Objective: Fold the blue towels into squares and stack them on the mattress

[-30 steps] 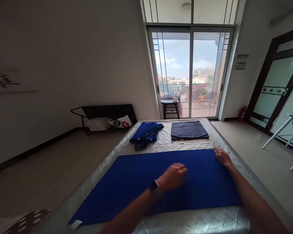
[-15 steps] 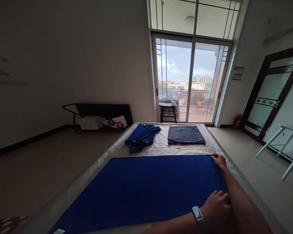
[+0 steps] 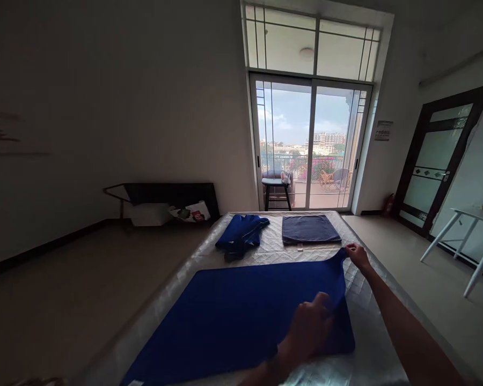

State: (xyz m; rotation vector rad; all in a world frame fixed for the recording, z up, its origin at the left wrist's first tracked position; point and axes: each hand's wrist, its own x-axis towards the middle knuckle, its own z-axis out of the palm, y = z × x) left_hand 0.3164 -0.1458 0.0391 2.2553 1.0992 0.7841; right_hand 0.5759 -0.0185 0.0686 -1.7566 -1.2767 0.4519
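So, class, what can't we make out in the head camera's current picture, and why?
- Left hand: blurred in the head view, fingertips hidden behind the hand; its grip on the blue cloth is unclear.
- White tag: cut off by the head view's bottom edge.
- Wall sign: print too small in the head view.
- White table: cut off by the head view's right edge.

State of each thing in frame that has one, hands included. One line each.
Large blue cloth: mostly spread flat, far right corner lifted
Right hand: pinching that corner
Left hand: over the cloth, blurred; grip unclear
Blue cloth bundle: rumpled
Dark towel: lying flat
Stool: upright
Sliding glass door: looks shut
Dark-framed door: looks shut
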